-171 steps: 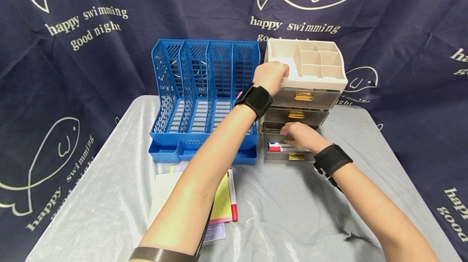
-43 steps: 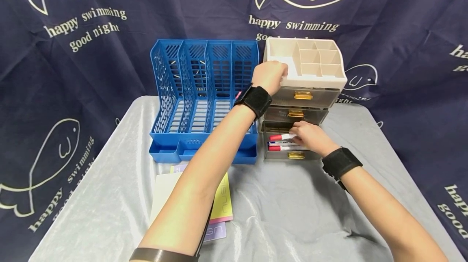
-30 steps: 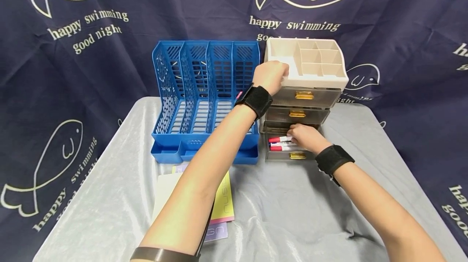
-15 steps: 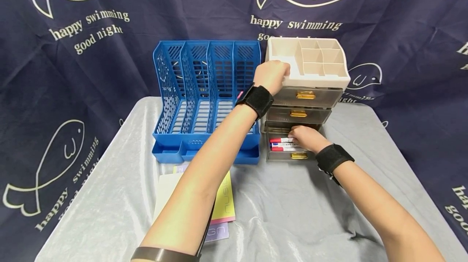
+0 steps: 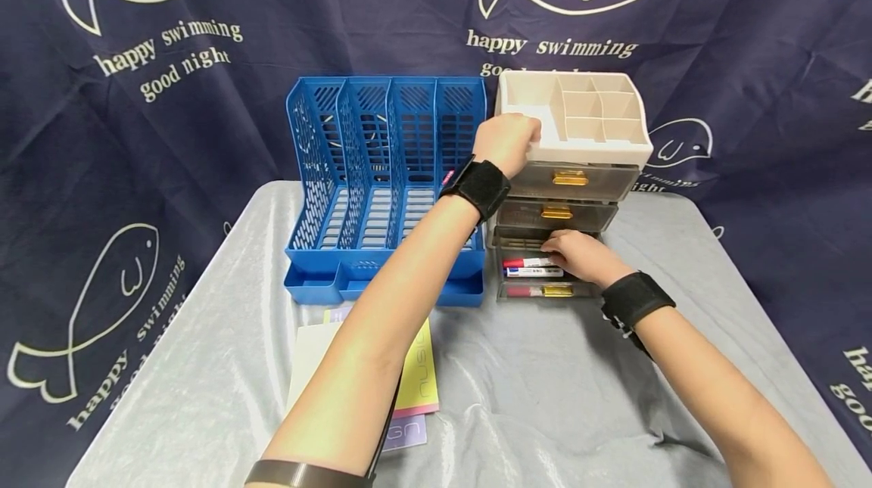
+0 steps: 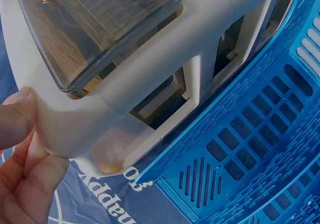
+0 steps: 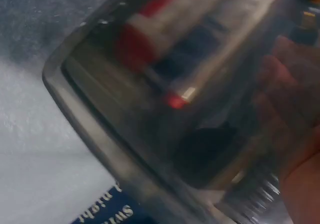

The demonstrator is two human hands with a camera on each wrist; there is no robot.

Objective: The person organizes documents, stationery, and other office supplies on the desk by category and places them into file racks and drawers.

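Markers: three red-capped markers (image 5: 533, 268) lie lengthwise in the pulled-out bottom drawer (image 5: 545, 280) of my beige desk organizer (image 5: 586, 141); a third one shows through the drawer's smoky front wall.
What changed: 5.7 s ago a red-capped marker lay on the papers by my left forearm; it is gone from there now, and a second ago my right hand was lowering one into the drawer. My fingers have since drawn back from it, so I judge the loose markers are all stowed.
Right hand: my right hand (image 5: 579, 257) rests over the right end of the markers inside the drawer, fingers gently curled; whether they pinch a marker I cannot tell, since the right wrist view is blurred.
Left hand: my left hand (image 5: 506, 141) grips the organizer's top front-left corner, thumb (image 6: 15, 116) on the outer edge, steadying it as before.
Upper drawers: the two above, with gold handles (image 5: 569, 178), are pushed in; contents not visible.
Top tray: its small beige compartments (image 5: 599, 113) look bare.
Blue file rack: the four-slot blue file rack (image 5: 381, 170) stands just left of the organizer, nothing in its slots.
Papers: white, yellow and purple papers (image 5: 415, 382) lie on the grey table cover (image 5: 204, 367), partly under my left forearm.
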